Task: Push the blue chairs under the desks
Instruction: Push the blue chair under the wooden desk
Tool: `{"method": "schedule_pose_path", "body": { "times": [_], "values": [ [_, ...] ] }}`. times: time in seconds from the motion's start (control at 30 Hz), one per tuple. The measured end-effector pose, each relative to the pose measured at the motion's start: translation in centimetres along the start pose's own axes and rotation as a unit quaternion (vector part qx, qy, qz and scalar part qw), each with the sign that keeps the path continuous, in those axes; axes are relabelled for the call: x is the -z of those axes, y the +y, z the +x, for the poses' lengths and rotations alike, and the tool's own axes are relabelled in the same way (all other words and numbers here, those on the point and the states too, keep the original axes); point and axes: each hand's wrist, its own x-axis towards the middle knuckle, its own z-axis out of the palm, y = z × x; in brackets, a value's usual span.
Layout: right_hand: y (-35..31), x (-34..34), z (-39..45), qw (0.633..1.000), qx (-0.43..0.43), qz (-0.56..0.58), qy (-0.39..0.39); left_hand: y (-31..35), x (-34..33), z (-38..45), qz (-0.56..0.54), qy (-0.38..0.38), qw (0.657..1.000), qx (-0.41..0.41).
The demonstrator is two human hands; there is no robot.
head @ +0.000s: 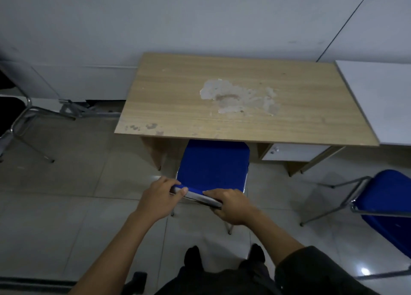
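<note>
While both hands grip the top edge of its backrest, the nearer blue chair (213, 165) stands with the front of its seat already tucked beneath the wooden tabletop (222, 101), though most of the seat and the rear legs are out on the tiled floor (89, 194). The left hand (159, 200) has its fingers (164, 181) wrapped over the left end of the backrest with the thumb pressed to the near face, and the right hand (231, 205) closes over the right end in the same manner, so both are clamped on the chair. By my reading this chair is partway in and needs a further push forward to sit fully under. A second blue chair (382, 196) stands at the right, apart from the desks and angled away, near a white tabletop (378, 98); it appears untouched and is left to do. No brand, label or readable writing shows anywhere; the wooden top bears only patches of peeled veneer.
</note>
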Motion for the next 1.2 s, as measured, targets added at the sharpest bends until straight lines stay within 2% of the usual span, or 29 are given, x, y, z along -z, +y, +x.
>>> {"method": "schedule_pose_path", "body": {
  "times": [0.2, 0.3, 0.37, 0.43, 0.5, 0.57, 0.67, 0.8, 0.97, 1.2],
  "values": [
    [5.0, 4.4, -1.7, 0.998, 0.028, -0.044, -0.031, 5.7, -3.6, -0.7, 0.022, 0.025, 0.999, 0.001],
    [6.5, 4.3, -3.7, 0.996, -0.010, -0.071, 0.047, 7.5, -4.8, -0.5, 0.023, 0.024, 0.999, 0.026],
    [6.7, 2.6, -6.1, 0.982, -0.105, 0.027, 0.152, 8.1, -5.3, -0.5, -0.016, 0.028, 0.997, 0.066],
    [6.5, 0.9, -7.9, 0.937, -0.206, 0.174, 0.220, 8.5, -6.2, -0.5, -0.059, 0.016, 0.992, 0.106],
    [6.3, 0.4, -8.5, 0.894, -0.263, 0.285, 0.224, 8.8, -7.1, -0.6, -0.097, 0.002, 0.988, 0.122],
    [6.7, 1.0, -8.1, 0.877, -0.281, 0.331, 0.206, 9.1, -7.9, -0.4, -0.144, 0.027, 0.982, 0.119],
    [7.3, 1.5, -7.2, 0.867, -0.286, 0.350, 0.210, 9.1, -8.4, 0.2, -0.195, 0.067, 0.973, 0.106],
    [7.7, 1.6, -5.5, 0.861, -0.269, 0.374, 0.215, 8.4, -7.7, 1.8, -0.201, 0.083, 0.971, 0.096],
    [8.5, 3.0, -1.9, 0.870, -0.247, 0.368, 0.215, 8.3, -5.5, 5.3, -0.206, 0.071, 0.971, 0.101],
    [10.1, 5.9, 4.4, 0.887, -0.226, 0.338, 0.221, 8.1, -3.2, 11.3, -0.209, 0.096, 0.968, 0.104]
  ]
}}
